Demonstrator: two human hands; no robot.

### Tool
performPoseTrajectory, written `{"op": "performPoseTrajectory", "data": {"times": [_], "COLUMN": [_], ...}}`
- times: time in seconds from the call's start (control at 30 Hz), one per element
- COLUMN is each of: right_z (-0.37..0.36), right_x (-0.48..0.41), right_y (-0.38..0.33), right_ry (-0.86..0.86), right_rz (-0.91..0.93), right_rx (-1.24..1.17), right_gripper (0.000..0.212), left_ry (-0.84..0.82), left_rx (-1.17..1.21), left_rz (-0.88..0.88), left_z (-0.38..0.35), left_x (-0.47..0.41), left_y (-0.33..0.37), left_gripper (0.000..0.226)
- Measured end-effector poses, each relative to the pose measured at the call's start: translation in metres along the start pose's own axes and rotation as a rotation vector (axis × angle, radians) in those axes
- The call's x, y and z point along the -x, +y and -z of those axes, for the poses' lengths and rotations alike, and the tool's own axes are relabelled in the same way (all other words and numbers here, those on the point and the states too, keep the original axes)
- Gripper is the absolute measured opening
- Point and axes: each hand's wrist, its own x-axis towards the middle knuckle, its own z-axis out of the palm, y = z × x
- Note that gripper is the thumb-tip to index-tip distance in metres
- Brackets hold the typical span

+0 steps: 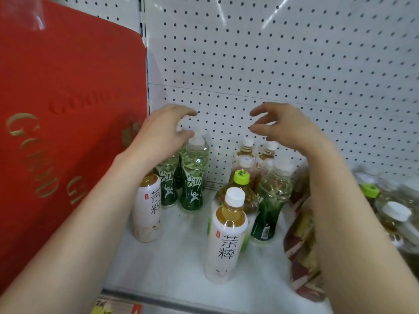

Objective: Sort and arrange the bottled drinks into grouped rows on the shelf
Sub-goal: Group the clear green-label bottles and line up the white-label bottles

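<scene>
On the white shelf (176, 264) stand bottled teas. Two green-labelled bottles (192, 177) stand at the back left, with a white-labelled tea bottle (147, 207) in front of them. Another white-labelled bottle (227, 236) stands at the front centre. Behind it are a lime-capped bottle (241, 177), a green-labelled bottle (272, 200) and several amber bottles (247, 150). My left hand (163, 130) hovers over the back-left green bottles, fingers apart, holding nothing. My right hand (285, 128) hovers open above the amber bottles.
A red gift bag with gold lettering (63, 123) stands close on the left. A white pegboard wall (272, 64) backs the shelf. More bottles (394, 214) and a red-brown labelled one (301, 245) crowd the right side behind my right forearm.
</scene>
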Motion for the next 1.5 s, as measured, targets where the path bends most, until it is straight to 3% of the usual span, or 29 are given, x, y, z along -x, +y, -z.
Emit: {"op": "performPoseTrajectory", "data": {"times": [0.1, 0.17, 0.27, 0.5, 0.6, 0.73, 0.83, 0.93, 1.0, 1.07, 1.2, 1.3, 1.4, 1.5], "right_z": [0.019, 0.012, -0.011, -0.022, -0.017, 0.005, 0.027, 0.05, 0.065, 0.073, 0.057, 0.046, 0.056, 0.076], "right_x": [0.035, 0.047, 0.054, 0.068, 0.079, 0.109, 0.135, 0.157, 0.169, 0.182, 0.211, 0.231, 0.247, 0.266], "right_y": [0.024, 0.036, 0.046, 0.051, 0.047, 0.041, 0.032, 0.022, 0.022, 0.025, 0.042, 0.063, 0.092, 0.13], "right_ry": [0.099, 0.05, -0.062, 0.003, 0.12, 0.443, 0.643, 0.733, 0.701, 0.602, 0.364, 0.293, 0.408, 0.557], "right_rz": [-0.111, -0.209, -0.288, -0.288, -0.261, -0.102, 0.069, 0.192, 0.207, 0.204, 0.116, 0.106, 0.126, 0.205], "right_rx": [0.123, 0.237, 0.224, 0.241, 0.206, -0.01, -0.299, -0.499, -0.687, -0.884, -1.04, -0.952, -0.571, -0.305], "right_gripper": [0.038, 0.051, 0.059, 0.079, 0.07, 0.043, 0.041, 0.042, 0.042, 0.041, 0.039, 0.038, 0.037, 0.033], "left_ry": [-0.1, -0.236, -0.296, -0.268, -0.192, 0.05, 0.154, 0.13, 0.051, -0.132, -0.535, -0.589, -0.458, -0.312], "left_rx": [0.405, 0.53, 0.508, 0.452, 0.364, 0.271, 0.356, 0.476, 0.551, 0.709, 1.058, 1.235, 1.275, 1.226], "left_rz": [-0.124, -0.177, -0.207, -0.163, -0.209, -0.281, -0.309, -0.278, -0.26, -0.222, -0.114, 0.013, 0.101, 0.184], "left_z": [-0.011, -0.022, -0.044, -0.065, -0.066, -0.064, -0.06, -0.056, -0.055, -0.055, -0.069, -0.098, -0.118, -0.132], "left_x": [0.037, 0.06, 0.08, 0.103, 0.108, 0.12, 0.13, 0.136, 0.138, 0.141, 0.158, 0.181, 0.201, 0.213], "left_y": [0.042, 0.059, 0.064, 0.059, 0.06, 0.077, 0.106, 0.137, 0.153, 0.167, 0.185, 0.195, 0.221, 0.247], "left_gripper": [0.03, 0.025, 0.023, 0.032, 0.037, 0.052, 0.052, 0.055, 0.061, 0.07, 0.038, 0.06, 0.063, 0.098]}}
